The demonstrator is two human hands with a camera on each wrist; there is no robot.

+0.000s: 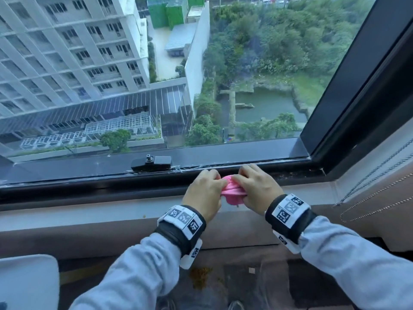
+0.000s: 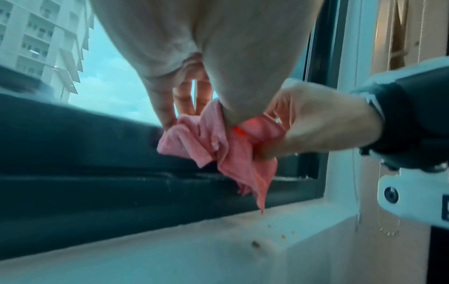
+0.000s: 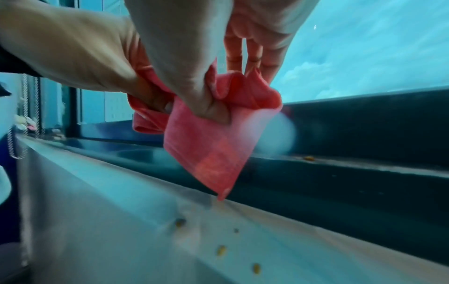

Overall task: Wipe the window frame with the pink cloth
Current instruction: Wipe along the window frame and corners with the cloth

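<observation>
The pink cloth (image 1: 232,191) is bunched between my two hands, over the dark lower rail of the window frame (image 1: 89,191), right of its middle. My left hand (image 1: 204,193) pinches the cloth's left part with thumb and fingers. On the right part my right hand (image 1: 257,187) grips in the same way. In the left wrist view the cloth (image 2: 218,146) hangs from both hands in front of the dark frame (image 2: 73,182). One corner of the cloth (image 3: 211,146) dangles down to just above the white sill (image 3: 267,240).
A black window latch (image 1: 152,163) sits on the frame left of my hands. Yellowish crumbs (image 3: 221,250) lie on the white sill, and more debris (image 1: 201,275) lies on the ledge below. Bead chains of a blind (image 1: 368,198) hang at the right corner. A white object (image 1: 26,280) is at lower left.
</observation>
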